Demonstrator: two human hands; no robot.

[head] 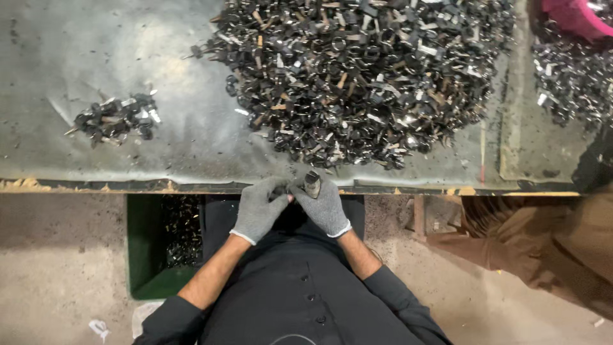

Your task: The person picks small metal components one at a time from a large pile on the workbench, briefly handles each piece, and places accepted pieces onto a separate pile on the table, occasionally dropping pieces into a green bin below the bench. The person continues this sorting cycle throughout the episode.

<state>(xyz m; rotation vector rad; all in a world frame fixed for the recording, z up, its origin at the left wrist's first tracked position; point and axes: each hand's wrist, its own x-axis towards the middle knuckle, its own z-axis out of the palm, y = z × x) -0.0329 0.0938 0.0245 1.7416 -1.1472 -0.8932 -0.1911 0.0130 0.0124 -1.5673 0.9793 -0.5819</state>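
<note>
Hands (290, 206) at table edge (191, 185), gripping small part (312, 183).

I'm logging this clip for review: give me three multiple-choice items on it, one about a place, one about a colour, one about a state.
1. Where does the small cluster of dark metal parts lie?
A. On the grey metal tabletop, left of the big heap of dark metal parts
B. In the green bin
C. On the floor

2. What colour are the knitted work gloves?
A. Blue
B. Grey
C. Orange

3. What is the state of the right hand?
A. Flat on the table
B. Hanging empty
C. Closed on a small dark cylindrical part

Answers: 1 A, it sits apart on the sheet to the heap's left. 2 B, both the left hand and the right wear grey. 3 C, its fingers wrap the part at the table edge.
</note>
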